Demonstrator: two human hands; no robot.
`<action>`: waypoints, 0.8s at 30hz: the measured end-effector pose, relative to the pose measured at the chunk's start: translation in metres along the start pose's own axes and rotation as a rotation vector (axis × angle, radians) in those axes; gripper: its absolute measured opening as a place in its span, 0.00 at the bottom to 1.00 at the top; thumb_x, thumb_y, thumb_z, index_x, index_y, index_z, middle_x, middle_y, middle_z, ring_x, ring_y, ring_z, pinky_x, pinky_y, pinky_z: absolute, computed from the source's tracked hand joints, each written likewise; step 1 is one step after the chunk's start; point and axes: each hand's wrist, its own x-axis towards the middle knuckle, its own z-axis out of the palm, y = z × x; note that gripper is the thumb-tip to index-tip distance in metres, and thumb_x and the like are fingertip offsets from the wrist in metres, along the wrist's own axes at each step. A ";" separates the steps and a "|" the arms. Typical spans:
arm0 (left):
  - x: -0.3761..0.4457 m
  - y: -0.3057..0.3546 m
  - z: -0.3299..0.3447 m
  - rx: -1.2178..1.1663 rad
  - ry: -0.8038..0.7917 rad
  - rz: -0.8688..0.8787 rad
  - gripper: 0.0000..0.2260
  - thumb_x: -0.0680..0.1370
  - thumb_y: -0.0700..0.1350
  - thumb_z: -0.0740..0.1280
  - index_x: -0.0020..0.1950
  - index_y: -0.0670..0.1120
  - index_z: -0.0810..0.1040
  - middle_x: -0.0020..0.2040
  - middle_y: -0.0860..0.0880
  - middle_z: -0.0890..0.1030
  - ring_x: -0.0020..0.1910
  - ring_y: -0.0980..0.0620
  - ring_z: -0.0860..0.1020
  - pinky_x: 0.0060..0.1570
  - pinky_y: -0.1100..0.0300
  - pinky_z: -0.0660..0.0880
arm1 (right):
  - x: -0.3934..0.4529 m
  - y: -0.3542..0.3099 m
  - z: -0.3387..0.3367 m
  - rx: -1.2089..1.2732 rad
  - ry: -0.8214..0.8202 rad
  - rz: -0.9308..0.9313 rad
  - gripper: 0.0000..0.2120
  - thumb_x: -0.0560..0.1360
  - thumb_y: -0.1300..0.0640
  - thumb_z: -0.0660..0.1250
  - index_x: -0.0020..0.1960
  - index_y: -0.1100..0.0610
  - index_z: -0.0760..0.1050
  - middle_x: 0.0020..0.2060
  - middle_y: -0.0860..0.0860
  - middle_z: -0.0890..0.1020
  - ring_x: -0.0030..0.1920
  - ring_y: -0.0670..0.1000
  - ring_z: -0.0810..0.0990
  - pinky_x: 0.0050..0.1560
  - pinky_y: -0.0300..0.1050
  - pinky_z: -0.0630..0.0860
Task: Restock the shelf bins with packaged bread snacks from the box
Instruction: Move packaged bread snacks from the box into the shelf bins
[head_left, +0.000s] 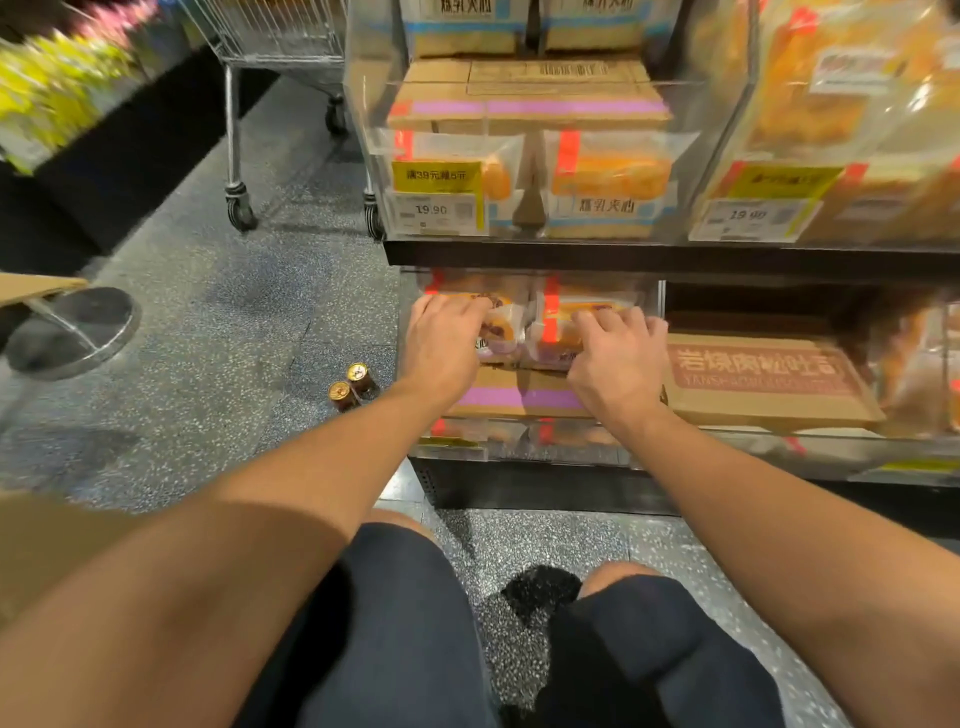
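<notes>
Two clear-wrapped bread snacks sit side by side in the lower clear bin (661, 306), each showing golden bread with a dark filling and a red-orange strip down its left edge. The left hand (444, 338) lies over the left packet (496, 332), fingers curled onto its top, and the right hand (618, 353) lies the same way on the right packet (558, 332); the two hands are apart, one packet each. Just below them rests a brown cardboard box (519, 397) with a pink band across its lid, lying in the same bin. To the right lies another box (763, 379) printed in white characters, 岩烧肉松吐司. On the shelf above, an upper bin (363, 130) holds more packets marked 炼乳夹心 under a similar pink-banded carton (527, 96). A yellow tag (436, 176) reads 满39元减5元, and the price label (434, 210) under it shows 19.90; the next bin's label (748, 215) to the right also shows 19.90. The dark shelf edge (649, 257) hangs close over the hands. To the left lies open speckled floor (218, 312) with two small bottles (353, 387) standing near the shelf and a trolley (270, 62) farther off.
</notes>
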 end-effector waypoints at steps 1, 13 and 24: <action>0.002 0.000 0.001 0.018 0.003 0.018 0.19 0.71 0.37 0.70 0.60 0.50 0.79 0.52 0.49 0.83 0.53 0.44 0.77 0.60 0.50 0.67 | 0.002 0.000 0.001 -0.011 0.005 0.001 0.17 0.70 0.59 0.63 0.58 0.53 0.78 0.51 0.53 0.83 0.54 0.60 0.75 0.55 0.55 0.67; -0.024 0.010 0.003 0.048 0.127 0.041 0.20 0.67 0.36 0.70 0.57 0.51 0.78 0.52 0.50 0.78 0.52 0.45 0.75 0.50 0.52 0.66 | -0.008 -0.009 0.009 -0.049 0.148 0.036 0.26 0.67 0.62 0.69 0.65 0.52 0.75 0.60 0.56 0.77 0.61 0.60 0.72 0.62 0.60 0.65; -0.027 0.013 0.015 -0.149 -0.190 -0.123 0.17 0.74 0.43 0.71 0.62 0.53 0.76 0.49 0.50 0.83 0.51 0.46 0.80 0.51 0.48 0.80 | -0.010 -0.014 0.018 0.114 -0.077 0.082 0.27 0.76 0.56 0.69 0.71 0.45 0.64 0.58 0.55 0.72 0.57 0.58 0.73 0.52 0.53 0.76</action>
